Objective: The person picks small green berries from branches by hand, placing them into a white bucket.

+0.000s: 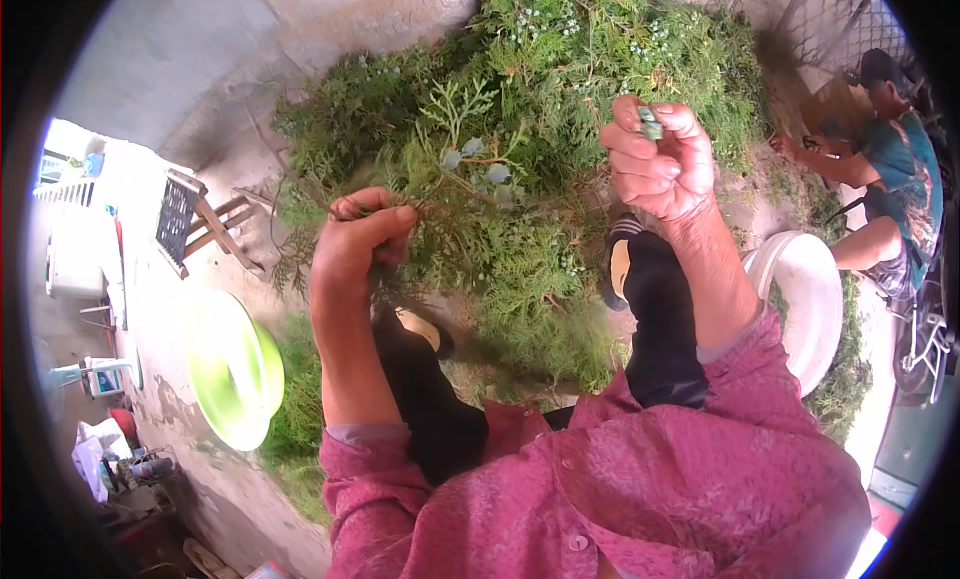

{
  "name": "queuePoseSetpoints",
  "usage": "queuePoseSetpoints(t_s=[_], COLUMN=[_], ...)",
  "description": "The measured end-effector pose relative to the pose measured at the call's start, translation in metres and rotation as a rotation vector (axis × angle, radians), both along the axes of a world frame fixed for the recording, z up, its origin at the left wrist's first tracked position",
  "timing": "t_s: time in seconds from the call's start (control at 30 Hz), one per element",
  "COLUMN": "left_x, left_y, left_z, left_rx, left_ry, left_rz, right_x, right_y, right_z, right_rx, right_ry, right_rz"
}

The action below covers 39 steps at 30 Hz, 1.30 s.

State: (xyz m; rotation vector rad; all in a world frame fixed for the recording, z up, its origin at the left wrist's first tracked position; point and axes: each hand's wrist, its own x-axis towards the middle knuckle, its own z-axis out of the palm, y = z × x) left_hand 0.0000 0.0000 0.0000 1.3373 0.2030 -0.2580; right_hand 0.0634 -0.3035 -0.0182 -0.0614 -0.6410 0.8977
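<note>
My left hand (368, 234) is closed on the stem of a leafy green sprig (462, 114) that carries several pale blue-green cones (490, 169). Raised to the right of it, my right hand (660, 164) has its fingers curled, with a small blue-green cone (650, 124) pinched between thumb and forefinger. Both hands are above a large heap of cut evergreen branches (540, 269), and more such cones show among the foliage at the top. The sprig's lower stem is partly hidden by my left fingers.
A lime-green basin (245, 369) stands on the left and a white bucket (808, 299) on the right. A wooden folding stool (205, 219) is at the upper left. Another person (890, 169) sits at the far right beside a bicycle (925, 344). A wall (190, 49) borders the heap.
</note>
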Motion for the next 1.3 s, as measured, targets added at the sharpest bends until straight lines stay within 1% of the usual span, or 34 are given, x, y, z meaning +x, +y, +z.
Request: queuePoseSetpoints(t_s=[0.07, 0.1, 0.17, 0.2, 0.23, 0.3, 0.33, 0.37, 0.43, 0.5, 0.57, 0.7, 0.77, 0.9, 0.97, 1.0, 1.07, 1.1, 1.13, 1.17, 1.2, 1.27, 1.3], left_x=[0.0, 0.002, 0.003, 0.003, 0.005, 0.007, 0.007, 0.008, 0.009, 0.008, 0.007, 0.006, 0.006, 0.005, 0.005, 0.005, 0.005, 0.005, 0.005, 0.005, 0.004, 0.003, 0.002], left_y=[0.006, 0.003, -0.011, -0.015, -0.016, -0.018, -0.019, -0.02, -0.022, -0.024, -0.026, -0.028, -0.027, -0.026, -0.029, -0.031, -0.031, -0.032, -0.032, -0.033, -0.033, -0.03, -0.029], left_z=[-0.006, 0.009, 0.012, 0.008, 0.006, 0.003, 0.002, 0.0, -0.001, -0.002, -0.003, -0.002, -0.004, -0.004, -0.004, -0.004, -0.007, -0.007, -0.007, -0.006, -0.006, -0.008, -0.008], left_rx=[-0.109, -0.062, -0.073, -0.078, -0.074, -0.066, -0.065, -0.059, -0.05, -0.088, -0.087, -0.058, -0.066, -0.084, -0.052, -0.023, -0.05, -0.076, -0.075, -0.123, -0.173, -0.18, -0.188], left_ry=[0.035, 0.033, 0.08, 0.072, 0.071, 0.079, 0.079, 0.083, 0.085, 0.105, 0.097, 0.098, 0.115, 0.124, 0.111, 0.098, 0.092, 0.087, 0.087, 0.094, 0.102, 0.102, 0.105], left_rz=[-0.039, -0.046, -0.032, -0.038, -0.043, -0.142, -0.146, -0.164, -0.184, -0.201, -0.206, -0.197, -0.202, -0.211, -0.199, -0.189, -0.206, -0.224, -0.223, -0.228, -0.233, -0.209, -0.19], right_x=[-0.013, -0.015, -0.014, -0.012, -0.012, -0.014, -0.018, -0.02, -0.023, -0.026, -0.025, -0.023, -0.023, -0.027, -0.024, -0.025, -0.026, -0.026, -0.027, -0.028, -0.029, -0.031, -0.03], right_y=[0.005, 0.01, 0.012, 0.013, 0.014, 0.018, 0.022, 0.027, 0.036, 0.042, 0.045, 0.044, 0.043, 0.05, 0.049, 0.048, 0.045, 0.045, 0.046, 0.046, 0.046, 0.043, 0.037], right_z=[0.012, 0.017, 0.017, 0.013, 0.011, 0.01, 0.016, 0.017, 0.018, 0.02, 0.019, 0.017, 0.021, 0.025, 0.021, 0.021, 0.024, 0.024, 0.024, 0.023, 0.025, 0.031, 0.032], right_rx=[-0.264, -0.337, -0.449, -0.5, -0.495, -0.752, -0.852, -0.851, -0.959, -0.953, -1.029, -1.046, -1.197, -1.164, -1.071, -1.072, -1.01, -1.01, -1.003, -0.995, -0.994, -1.108, -1.107], right_ry=[0.275, 0.24, 0.298, 0.375, 0.376, 0.269, 0.223, 0.223, 0.167, 0.133, 0.04, 0.096, -0.011, -0.021, 0.07, 0.069, 0.089, 0.087, 0.126, 0.166, 0.165, 0.091, 0.088], right_rz=[-0.236, -0.28, -0.318, -0.305, -0.309, -0.438, -0.45, -0.454, -0.396, -0.398, -0.354, -0.436, -0.477, -0.463, -0.441, -0.44, -0.412, -0.41, -0.427, -0.446, -0.444, -0.424, -0.42])
